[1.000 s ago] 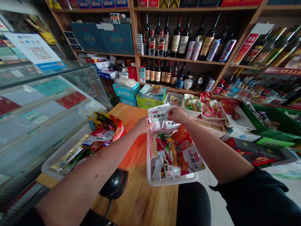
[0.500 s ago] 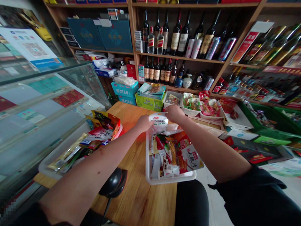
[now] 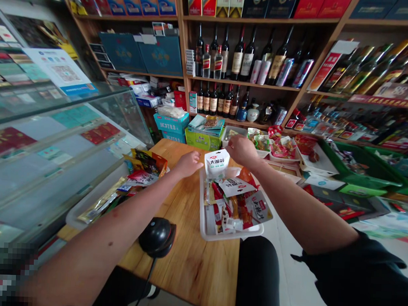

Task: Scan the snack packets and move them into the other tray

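Observation:
A white plastic tray (image 3: 201, 224) of packaged snacks stands on the wooden table. At its far end a white snack packet (image 3: 217, 164) with black lettering is upright. My right hand (image 3: 242, 151) has its fingers curled at the packet's upper right corner and appears to pinch it; the fingertips are partly hidden. My left hand (image 3: 190, 163) is just left of the packet, apart from it, with fingers spread and nothing in them. Another white packet (image 3: 236, 186) lies tilted over the red and yellow packets in the tray.
A second snack tray (image 3: 76, 213) is at the left beside the glass counter (image 3: 118, 110). A black corded device (image 3: 157, 236) sits on the table (image 3: 199, 278). Behind are a green box (image 3: 204, 139), more snack trays and shelves of bottles (image 3: 238, 60). Green crates (image 3: 367, 165) are at the right.
My left hand has let go of the white packet, moved left and opened. The packet now stands more upright with its lettering in view. The camera view has shifted slightly.

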Motion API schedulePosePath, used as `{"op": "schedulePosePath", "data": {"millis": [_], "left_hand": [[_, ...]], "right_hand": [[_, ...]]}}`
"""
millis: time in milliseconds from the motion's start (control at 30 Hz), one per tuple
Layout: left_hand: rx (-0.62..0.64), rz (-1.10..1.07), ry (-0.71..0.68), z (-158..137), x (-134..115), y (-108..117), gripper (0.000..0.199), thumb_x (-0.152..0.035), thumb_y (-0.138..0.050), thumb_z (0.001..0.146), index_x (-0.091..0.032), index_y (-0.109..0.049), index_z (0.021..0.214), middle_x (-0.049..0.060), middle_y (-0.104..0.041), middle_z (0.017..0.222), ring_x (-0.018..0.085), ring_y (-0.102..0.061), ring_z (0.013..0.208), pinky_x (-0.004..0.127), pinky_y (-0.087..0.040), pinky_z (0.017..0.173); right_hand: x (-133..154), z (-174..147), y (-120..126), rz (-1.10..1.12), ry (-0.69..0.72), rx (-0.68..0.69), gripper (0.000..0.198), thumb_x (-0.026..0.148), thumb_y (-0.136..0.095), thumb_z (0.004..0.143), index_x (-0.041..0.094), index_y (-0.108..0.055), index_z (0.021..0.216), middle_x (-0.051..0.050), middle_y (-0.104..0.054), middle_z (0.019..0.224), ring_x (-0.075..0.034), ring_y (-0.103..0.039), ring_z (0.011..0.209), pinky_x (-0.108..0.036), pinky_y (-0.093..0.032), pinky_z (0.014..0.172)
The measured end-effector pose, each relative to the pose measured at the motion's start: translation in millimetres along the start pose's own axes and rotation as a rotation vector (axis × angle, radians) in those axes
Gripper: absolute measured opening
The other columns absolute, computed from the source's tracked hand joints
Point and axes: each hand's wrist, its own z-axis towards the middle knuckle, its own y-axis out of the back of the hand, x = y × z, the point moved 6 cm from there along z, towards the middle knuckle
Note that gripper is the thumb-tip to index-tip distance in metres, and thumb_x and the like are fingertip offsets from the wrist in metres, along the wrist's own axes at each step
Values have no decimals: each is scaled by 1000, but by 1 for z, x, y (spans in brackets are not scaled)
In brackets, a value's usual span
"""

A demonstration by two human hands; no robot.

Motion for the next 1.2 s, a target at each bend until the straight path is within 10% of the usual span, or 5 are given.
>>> {"op": "schedulePosePath", "data": {"millis": [133, 233, 567, 900, 1200], "left_hand": [[34, -105, -19, -23, 14, 19, 34, -33, -71, 82, -15, -68, 111, 12, -77, 113, 22, -73, 98, 33, -56, 90], [30, -159, -32, -50, 16, 37, 34, -37, -71, 82, -17, -68, 109, 10, -76, 113, 22, -73, 100, 35, -57, 92], [-28, -264, 34, -130, 30, 81, 42, -49, -69, 83, -16, -71, 108, 11, -77, 110, 24, -72, 102, 40, -55, 98], [-13, -317, 87, -165, 53, 103, 40, -55, -67, 87, -20, -72, 108, 8, -77, 111, 26, -72, 106, 38, -53, 97], [-50, -284, 149, -177, 61, 117, 42, -58, -65, 88, -23, -72, 111, 6, -78, 107, 26, -73, 100, 38, -55, 93]], "right_hand": [[18, -38, -12, -53, 165, 504, 33, 46, -72, 84, 21, -77, 105, -9, -75, 103, -23, -68, 92, -33, -51, 83], [18, -78, -29, -182, 212, 681, 76, 45, -93, 59, 25, -69, 128, -11, -71, 123, -31, -68, 108, -38, -54, 88], [-11, -84, -43, -379, 73, 431, 21, 24, -61, 90, 17, -77, 100, -17, -75, 107, -31, -71, 101, -41, -54, 88], [-24, -10, -31, -367, 22, 206, 32, 20, -48, 97, 13, -72, 117, -21, -70, 121, -33, -62, 121, -44, -46, 103], [-39, -21, -48, -266, -160, 163, 49, 22, -62, 87, 15, -56, 136, -20, -60, 132, -34, -54, 127, -49, -43, 107]]}}
